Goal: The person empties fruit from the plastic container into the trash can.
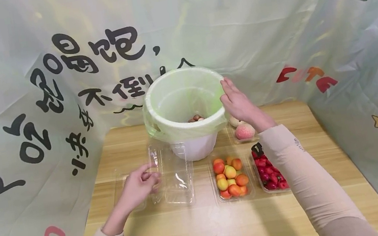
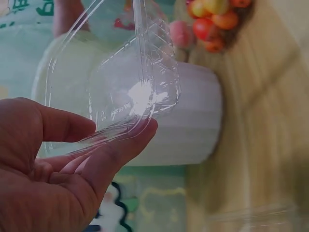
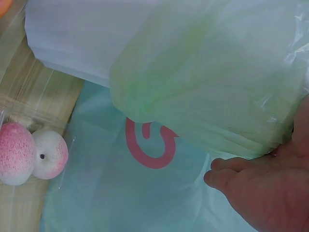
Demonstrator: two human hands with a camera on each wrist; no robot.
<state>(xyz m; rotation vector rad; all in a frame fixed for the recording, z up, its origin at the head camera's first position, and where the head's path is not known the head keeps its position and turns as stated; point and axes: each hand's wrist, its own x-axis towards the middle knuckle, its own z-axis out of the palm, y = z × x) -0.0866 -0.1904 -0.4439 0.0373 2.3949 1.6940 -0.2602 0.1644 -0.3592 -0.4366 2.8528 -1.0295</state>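
My left hand (image 1: 139, 186) pinches the edge of a clear plastic clamshell box (image 1: 177, 177), thumb on one side and fingers on the other. The box stands tilted over the table, left of the white bucket (image 1: 197, 149) and overlapping it in the head view. A thin pale green plastic bag (image 1: 155, 129) lines the bucket and folds over its rim. Several small brownish round things (image 1: 195, 118) lie at the bottom inside. My right hand (image 1: 239, 102) holds the bucket's right rim over the bag, its lower fingers (image 3: 231, 169) showing beside the bag in the right wrist view.
A clear tray of orange and yellow fruit (image 1: 231, 181) sits in front of the bucket. Right of it, under my forearm, is a tray of red berries (image 1: 271, 175). Pink-white peaches (image 1: 244, 131) stand behind. Another clear container (image 1: 139, 205) lies at left. Printed fabric (image 1: 236, 41) walls the table.
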